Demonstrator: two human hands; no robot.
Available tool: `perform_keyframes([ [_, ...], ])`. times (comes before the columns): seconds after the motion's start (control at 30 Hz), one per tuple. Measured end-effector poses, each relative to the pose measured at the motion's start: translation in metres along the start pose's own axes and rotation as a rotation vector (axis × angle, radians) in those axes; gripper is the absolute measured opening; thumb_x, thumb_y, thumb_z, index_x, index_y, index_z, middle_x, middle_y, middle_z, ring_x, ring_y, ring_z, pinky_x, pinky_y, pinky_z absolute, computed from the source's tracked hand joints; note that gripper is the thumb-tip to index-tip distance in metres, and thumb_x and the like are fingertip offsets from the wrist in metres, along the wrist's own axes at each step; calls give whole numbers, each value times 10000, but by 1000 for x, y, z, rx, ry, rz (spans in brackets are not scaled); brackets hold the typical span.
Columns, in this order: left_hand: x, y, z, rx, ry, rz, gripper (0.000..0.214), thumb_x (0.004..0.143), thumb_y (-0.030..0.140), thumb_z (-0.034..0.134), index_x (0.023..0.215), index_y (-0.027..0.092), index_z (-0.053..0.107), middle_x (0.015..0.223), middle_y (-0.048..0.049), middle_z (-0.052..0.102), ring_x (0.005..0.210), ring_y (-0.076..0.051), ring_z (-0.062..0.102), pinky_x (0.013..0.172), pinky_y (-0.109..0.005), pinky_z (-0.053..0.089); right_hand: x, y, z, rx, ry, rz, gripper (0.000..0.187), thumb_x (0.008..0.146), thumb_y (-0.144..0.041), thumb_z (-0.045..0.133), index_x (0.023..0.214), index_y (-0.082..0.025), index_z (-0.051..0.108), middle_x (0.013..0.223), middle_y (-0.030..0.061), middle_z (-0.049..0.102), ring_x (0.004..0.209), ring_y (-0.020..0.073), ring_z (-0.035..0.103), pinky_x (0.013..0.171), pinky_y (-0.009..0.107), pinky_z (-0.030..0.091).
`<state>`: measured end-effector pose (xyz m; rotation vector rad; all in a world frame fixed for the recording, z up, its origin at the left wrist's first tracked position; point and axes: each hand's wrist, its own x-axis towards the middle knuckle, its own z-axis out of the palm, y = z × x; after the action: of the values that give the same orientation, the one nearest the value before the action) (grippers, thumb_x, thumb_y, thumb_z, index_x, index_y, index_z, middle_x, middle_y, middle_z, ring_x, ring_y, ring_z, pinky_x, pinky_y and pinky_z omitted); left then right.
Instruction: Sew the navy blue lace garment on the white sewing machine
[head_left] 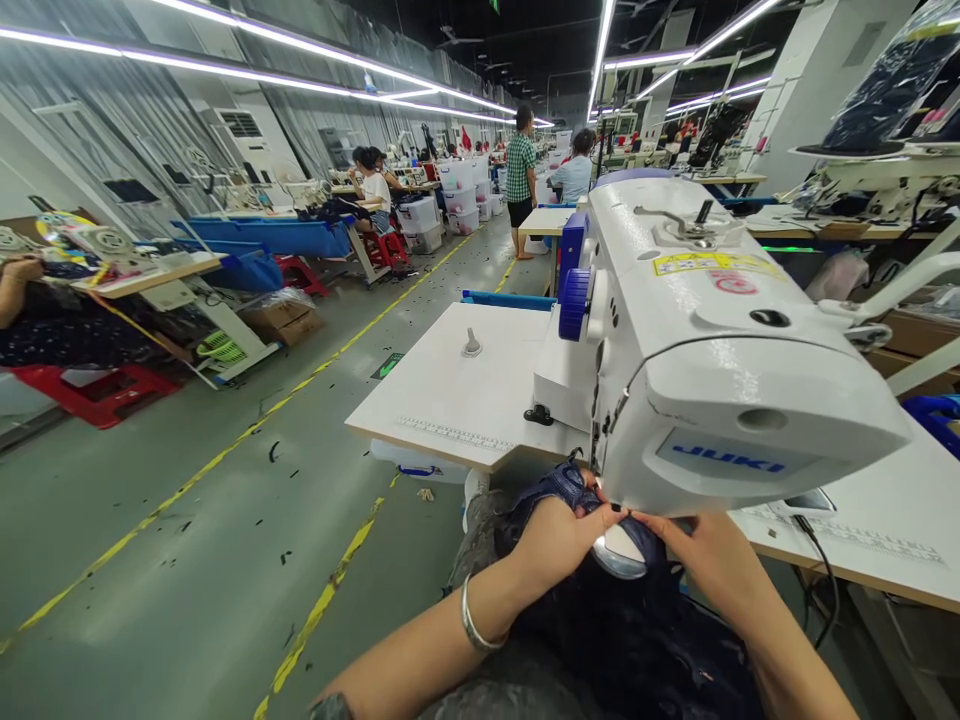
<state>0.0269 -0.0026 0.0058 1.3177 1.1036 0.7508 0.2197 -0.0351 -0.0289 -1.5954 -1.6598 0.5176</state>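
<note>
A white sewing machine [720, 330] with JUKI lettering stands before me, its head above my hands. Dark navy fabric [622, 640] hangs over my lap and runs up to the sewing area below the head. My left hand [559, 535], a silver bangle on its wrist, pinches the fabric at the left of that area. From the right, my right hand [709, 550] holds the cloth edge, thumb and fingers close together. Between the hands shows the rounded, shiny end of the machine's arm [621, 560]. The needle and presser foot are hidden by the machine head and my fingers.
The white machine table [435, 380] extends to the left, with a ruler scale and a small grey peg. A black cable [829, 580] hangs at the right. Other workers sit at machines, and a person in a checked shirt [520, 165] stands in the aisle.
</note>
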Motion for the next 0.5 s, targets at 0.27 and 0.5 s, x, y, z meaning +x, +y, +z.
perform_keyframes([
  [0.27,0,1,6,-2,79,9,174,799,348,680,800,174,675,761,-20,684,755,-185,624,719,-289,498,12,-11,-10,296,-209,89,347,886,-483,610,1085,-217,709,1042,84,734,1108,312,626,1005,460,471],
  [0.5,1,-4,-8,73,80,41,228,824,410,654,863,186,676,765,-28,679,868,-214,619,771,-303,496,-10,5,0,617,-86,275,359,900,-510,592,1086,-216,684,1172,89,689,1131,275,610,1001,430,483],
])
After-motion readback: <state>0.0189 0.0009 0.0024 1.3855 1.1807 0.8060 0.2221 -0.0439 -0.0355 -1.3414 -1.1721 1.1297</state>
